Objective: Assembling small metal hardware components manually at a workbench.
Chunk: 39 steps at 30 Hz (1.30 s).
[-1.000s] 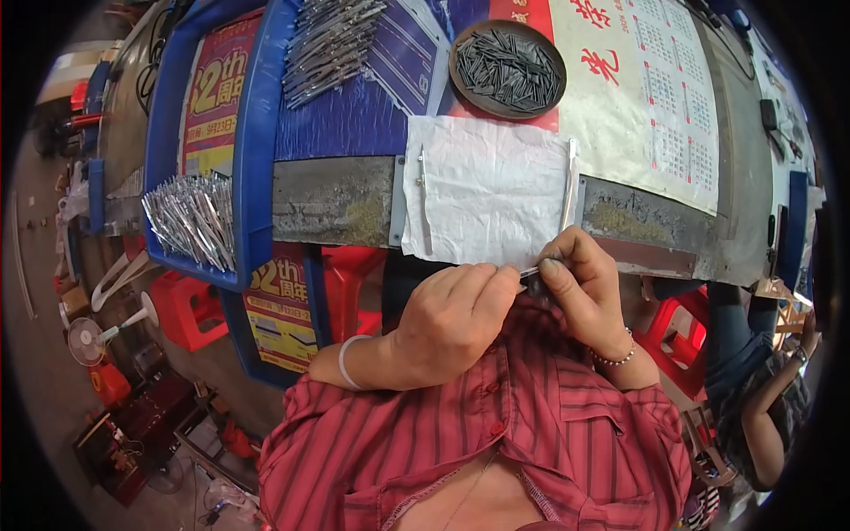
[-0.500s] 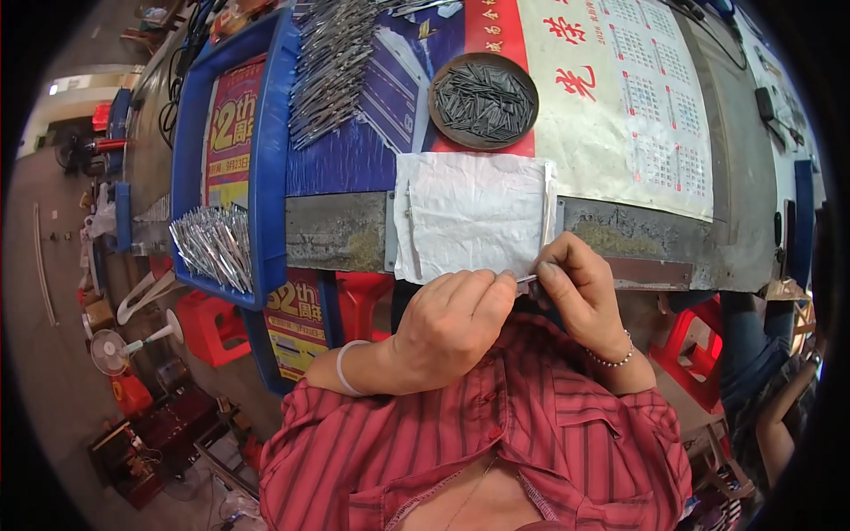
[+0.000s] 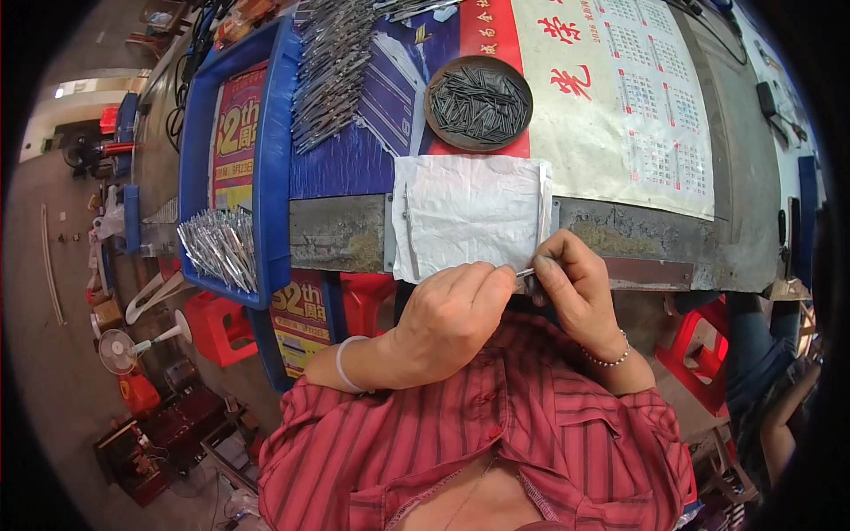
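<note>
Just past the front edge of the white cloth-like sheet [image 3: 469,208], my two hands meet with fingertips pinched. Between them shows a short length of thin silvery metal rod [image 3: 525,273]. My left hand [image 3: 456,310] is closed on one end, back of the hand upward, its fingers hiding most of what it grips. At the other end, my right hand [image 3: 574,281] pinches the rod between thumb and forefinger. Beyond the sheet stands a round brown bowl [image 3: 433,128] full of short dark pins [image 3: 479,102].
A blue tray [image 3: 275,168] on the left holds a heap of thin silvery metal pieces [image 3: 218,250]. More slender metal pieces [image 3: 332,75] are piled beside it. A calendar sheet [image 3: 660,115] covers the table's right part. Red stools [image 3: 217,329] stand below; another person's arm [image 3: 784,420] is at right.
The fingertips have drawn slightly apart, and more of the metal rod shows between them. The whole view has shifted a little; the bowl and tray stay in place.
</note>
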Motion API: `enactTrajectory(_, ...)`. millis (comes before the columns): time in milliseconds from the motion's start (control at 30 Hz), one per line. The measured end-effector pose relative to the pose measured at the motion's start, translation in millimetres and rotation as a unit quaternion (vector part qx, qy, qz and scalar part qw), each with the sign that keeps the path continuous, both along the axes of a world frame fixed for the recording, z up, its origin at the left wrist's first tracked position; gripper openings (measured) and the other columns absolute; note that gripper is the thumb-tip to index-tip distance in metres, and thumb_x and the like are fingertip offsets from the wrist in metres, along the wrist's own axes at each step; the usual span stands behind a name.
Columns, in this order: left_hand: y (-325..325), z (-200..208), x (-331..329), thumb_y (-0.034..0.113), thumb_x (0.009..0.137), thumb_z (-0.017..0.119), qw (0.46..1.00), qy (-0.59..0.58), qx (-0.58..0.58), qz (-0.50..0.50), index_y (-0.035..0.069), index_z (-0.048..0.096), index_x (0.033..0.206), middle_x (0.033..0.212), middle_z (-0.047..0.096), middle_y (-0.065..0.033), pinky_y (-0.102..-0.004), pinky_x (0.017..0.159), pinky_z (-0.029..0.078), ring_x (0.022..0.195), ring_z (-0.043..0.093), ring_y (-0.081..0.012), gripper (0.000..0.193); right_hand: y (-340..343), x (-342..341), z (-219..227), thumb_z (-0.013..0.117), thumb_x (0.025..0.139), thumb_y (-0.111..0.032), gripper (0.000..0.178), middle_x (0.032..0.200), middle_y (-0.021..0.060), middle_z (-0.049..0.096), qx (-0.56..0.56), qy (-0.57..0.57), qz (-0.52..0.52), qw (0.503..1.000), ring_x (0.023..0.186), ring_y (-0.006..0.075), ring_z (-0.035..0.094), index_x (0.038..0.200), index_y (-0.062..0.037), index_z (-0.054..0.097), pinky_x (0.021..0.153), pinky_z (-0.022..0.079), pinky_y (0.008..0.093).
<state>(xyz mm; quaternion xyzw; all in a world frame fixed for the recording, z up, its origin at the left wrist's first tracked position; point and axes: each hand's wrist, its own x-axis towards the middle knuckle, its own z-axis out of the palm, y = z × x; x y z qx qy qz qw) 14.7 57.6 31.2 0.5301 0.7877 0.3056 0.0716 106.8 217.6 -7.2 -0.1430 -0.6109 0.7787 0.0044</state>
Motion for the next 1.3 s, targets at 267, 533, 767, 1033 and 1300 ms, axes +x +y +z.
enactTrajectory(267,2,2,-2,-0.004,0.074,0.066,1.000,0.016,-0.011,0.001,-0.002,0.056,0.092,0.070,0.055,-0.0124,-0.0348,0.053,0.046,0.061,0.057,-0.0275,0.021,4,-3,0,0.052,0.092,-0.010,0.014,0.065,0.0032,0.054,0.055,0.013,-0.001,0.998,0.057,0.0077,0.051,0.084,0.0005,0.051,0.052,0.041,0.0227)
enactTrajectory(533,3,4,-1,-0.005,0.074,0.066,1.000,0.009,0.003,0.000,-0.001,0.056,0.094,0.072,0.056,-0.0130,-0.0349,0.054,0.046,0.061,0.058,-0.0275,0.023,5,4,-4,0.046,0.096,-0.013,0.019,0.068,0.0031,0.057,-0.019,0.001,-0.043,0.999,0.057,0.0073,0.051,0.083,0.0000,0.052,0.052,0.041,0.0210)
enactTrajectory(767,-3,6,4,-0.004,0.074,0.066,1.000,0.012,-0.004,0.022,-0.001,0.055,0.094,0.075,0.059,-0.0135,-0.0344,0.055,0.048,0.063,0.059,-0.0276,0.023,3,6,0,0.044,0.097,-0.016,0.022,0.073,0.0035,0.059,-0.071,0.016,-0.020,0.997,0.059,0.0058,0.050,0.087,0.0011,0.053,0.055,0.042,0.0195)
enactTrajectory(1033,-13,-3,12,-0.003,0.074,0.065,1.000,0.005,0.015,0.017,0.000,0.055,0.093,0.071,0.055,-0.0118,-0.0350,0.053,0.046,0.060,0.057,-0.0271,0.022,-5,7,8,0.054,0.088,-0.006,0.010,0.066,0.0045,0.056,0.139,0.025,0.015,0.990,0.057,0.0075,0.051,0.082,0.0019,0.052,0.053,0.041,0.0230)
enactTrajectory(1300,-26,-7,12,-0.004,0.074,0.065,0.999,-0.014,0.043,0.013,0.000,0.056,0.093,0.070,0.054,-0.0113,-0.0352,0.052,0.045,0.058,0.057,-0.0267,0.021,-18,10,11,0.056,0.084,-0.004,0.008,0.060,0.0059,0.052,0.183,0.018,0.002,0.983,0.052,0.0089,0.048,0.080,0.0010,0.052,0.050,0.040,0.0242)
